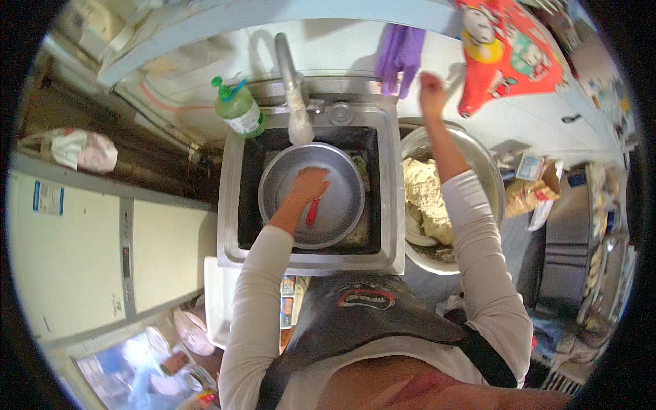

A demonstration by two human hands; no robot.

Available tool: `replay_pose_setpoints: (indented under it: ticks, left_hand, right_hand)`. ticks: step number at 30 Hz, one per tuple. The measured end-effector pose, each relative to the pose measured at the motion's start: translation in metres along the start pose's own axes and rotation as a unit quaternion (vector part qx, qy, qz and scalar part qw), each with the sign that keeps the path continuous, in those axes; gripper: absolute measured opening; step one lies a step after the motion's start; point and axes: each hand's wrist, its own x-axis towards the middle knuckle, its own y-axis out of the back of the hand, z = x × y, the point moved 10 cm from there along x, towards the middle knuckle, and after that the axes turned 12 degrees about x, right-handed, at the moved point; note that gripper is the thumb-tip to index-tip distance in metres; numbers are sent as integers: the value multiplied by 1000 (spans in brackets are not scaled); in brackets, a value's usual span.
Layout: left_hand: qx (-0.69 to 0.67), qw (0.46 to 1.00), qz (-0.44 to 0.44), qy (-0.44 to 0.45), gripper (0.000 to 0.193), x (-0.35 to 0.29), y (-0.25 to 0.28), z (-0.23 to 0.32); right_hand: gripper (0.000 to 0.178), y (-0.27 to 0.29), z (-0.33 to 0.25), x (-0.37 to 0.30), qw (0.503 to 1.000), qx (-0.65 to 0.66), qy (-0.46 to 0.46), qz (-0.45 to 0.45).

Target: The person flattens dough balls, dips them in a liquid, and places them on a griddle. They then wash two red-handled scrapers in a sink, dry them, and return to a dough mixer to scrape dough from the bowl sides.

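A round metal basin (273, 222) sits in the sink (229, 205), below the tap. My left hand (309, 184) is down inside it, fingers bent. The upper end of a red-handled tool (311, 214) meets my fingertips; the rest of the tool is hidden. My right hand (430, 92) is raised at the wall, just right of the hanging purple rubber gloves (400, 55). It looks curled but is blurred, and nothing shows in it. Under my right forearm stands a large metal bowl (493, 205) holding a pale, lumpy dough-like mass (425, 188).
At the sink's back left corner stands a green pump bottle (239, 113). The tap (294, 89) reaches over the basin. A red printed cloth (509, 58) hangs at the right. Packages (529, 191) lie right of the bowl. A white cabinet (75, 253) flanks the left side.
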Motion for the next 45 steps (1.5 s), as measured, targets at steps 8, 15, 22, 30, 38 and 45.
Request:
replay_pose_setpoints:
  ticks: [8,15,22,30,38,45]
  left_hand:
    - [-147,977,78,-137,28,85,91,111]
    - [-242,932,266,-31,27,123,168,68]
    - [-748,627,198,-87,49,179,247,148]
    - [-636,739,211,69,42,194,249,97]
    - [-555,762,286,175,43,203,229,67]
    - [-562,738,321,192,28,230,173,34]
  right_hand:
    - [33,5,-19,71,974,-162,114,-115]
    - [13,61,-7,80,925,103,-227,-289]
    - [54,-38,-45,13,798,397,-401,-210]
    - [34,-94,-11,26,854,469,-191,-120]
    - [30,-79,-22,9,995,-34,76,-60]
    - [29,-64,30,-13,995,-72,-17,-68]
